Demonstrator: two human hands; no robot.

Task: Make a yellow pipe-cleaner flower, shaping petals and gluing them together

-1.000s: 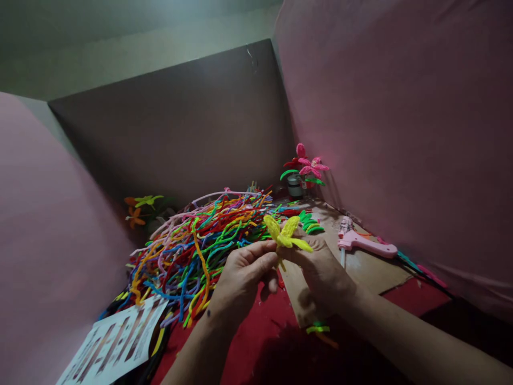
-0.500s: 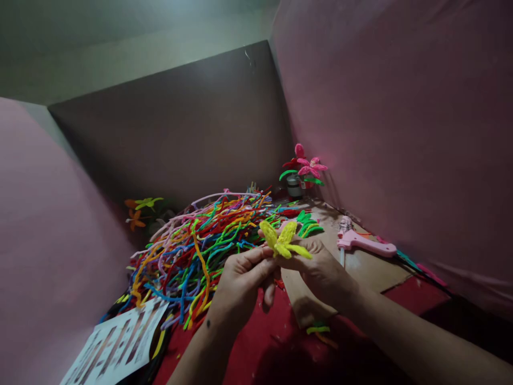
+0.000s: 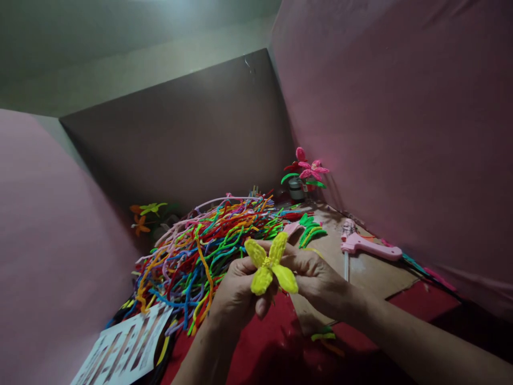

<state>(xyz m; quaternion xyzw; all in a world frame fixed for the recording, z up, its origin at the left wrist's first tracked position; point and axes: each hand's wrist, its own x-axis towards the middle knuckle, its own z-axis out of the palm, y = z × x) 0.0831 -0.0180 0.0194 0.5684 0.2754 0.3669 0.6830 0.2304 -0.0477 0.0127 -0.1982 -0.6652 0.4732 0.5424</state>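
Observation:
A yellow pipe-cleaner flower (image 3: 266, 263) with fuzzy petals faces me, held up between both hands at the middle of the view. My left hand (image 3: 236, 291) is closed on it from the left, its fingers partly hidden behind the petals. From the right, my right hand (image 3: 320, 278) pinches the same flower, with its fingertips behind the petals. Behind my hands spreads a large heap of many-coloured pipe cleaners (image 3: 192, 256). Green and yellow pipe-cleaner leaves (image 3: 311, 233) lie just beyond my right hand.
A pink hot glue gun (image 3: 371, 247) rests on the brown board (image 3: 372, 275) at right. Pink pipe-cleaner flowers (image 3: 313, 170) stand at the back; orange ones (image 3: 141, 225) are at back left. A printed sheet (image 3: 124, 345) lies front left on the red cloth (image 3: 268, 342).
The yellow flower has tilted toward me, so its centre and petals now face the camera. Both hands have turned with it and sit slightly lower in view.

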